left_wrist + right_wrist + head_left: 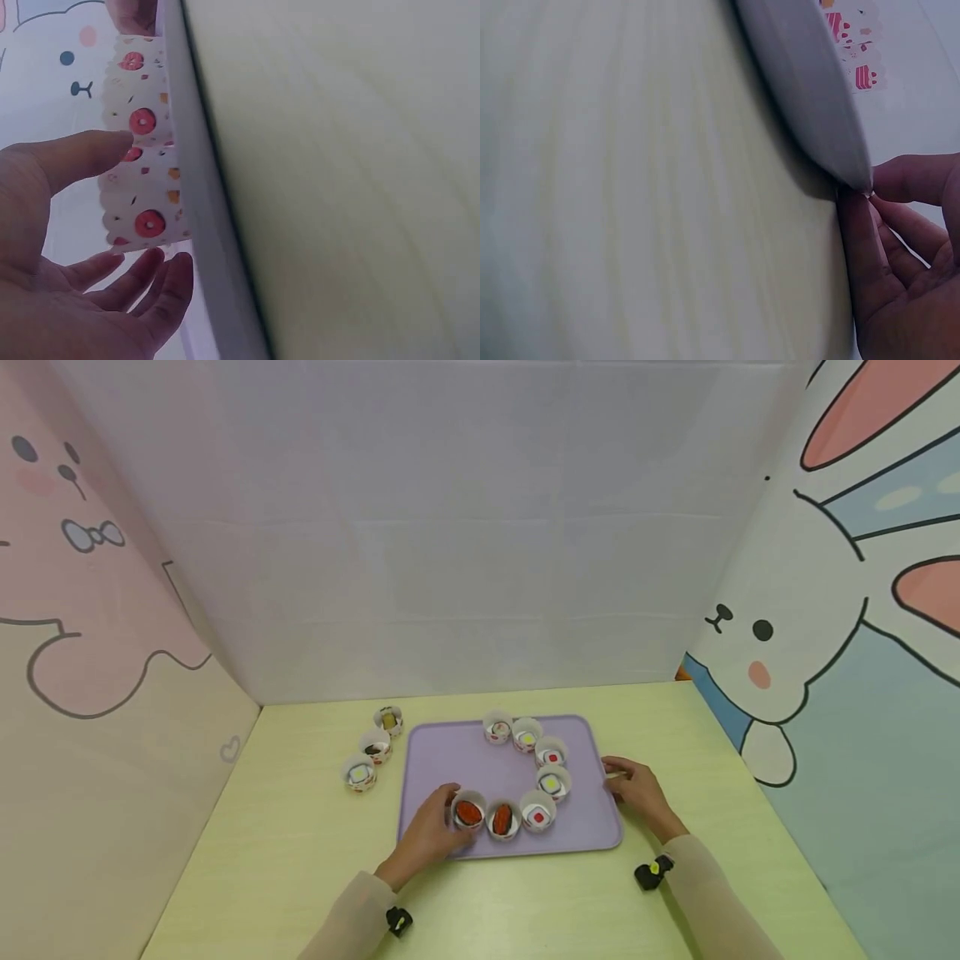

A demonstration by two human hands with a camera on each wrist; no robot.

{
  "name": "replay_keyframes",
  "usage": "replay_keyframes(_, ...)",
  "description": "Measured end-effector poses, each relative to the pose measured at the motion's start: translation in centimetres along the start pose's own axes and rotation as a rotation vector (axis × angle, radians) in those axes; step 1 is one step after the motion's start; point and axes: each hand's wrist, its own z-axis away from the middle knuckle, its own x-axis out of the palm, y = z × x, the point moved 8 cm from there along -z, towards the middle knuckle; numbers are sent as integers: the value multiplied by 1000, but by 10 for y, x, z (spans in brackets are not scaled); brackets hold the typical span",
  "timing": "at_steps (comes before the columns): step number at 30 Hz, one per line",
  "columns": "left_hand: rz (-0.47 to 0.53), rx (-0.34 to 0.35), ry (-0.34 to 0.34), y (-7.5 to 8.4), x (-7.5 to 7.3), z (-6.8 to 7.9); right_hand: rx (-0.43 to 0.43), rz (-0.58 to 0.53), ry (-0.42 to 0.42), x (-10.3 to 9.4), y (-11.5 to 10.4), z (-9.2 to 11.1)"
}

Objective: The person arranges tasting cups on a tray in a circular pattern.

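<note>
Left hand (431, 832) round cup (146, 199); right hand (642, 790) pinches tray (450, 760).

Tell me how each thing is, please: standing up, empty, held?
Tray: right side up.
Seven cups: upright, open, not empty, on the tray.
Three other cups: upright, open, not empty, on the table.
Left hand: curled round a red-filled cup.
Right hand: pinching the tray's right edge.

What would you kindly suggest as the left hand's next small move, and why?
I would probably have the left hand let go of the front-left cup, since that cup already appears to sit on the tray, beside another cup, while three cups stand off the tray's left side.
</note>
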Motion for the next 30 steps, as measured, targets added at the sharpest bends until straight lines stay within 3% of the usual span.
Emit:
replay_keyframes(15,96,-33,78,20,-51,5,-2,-2,-4,0,-2,2)
replay_keyframes(30,42,9,170,26,-101,-1,-3,-15,-7,1,-3,3)
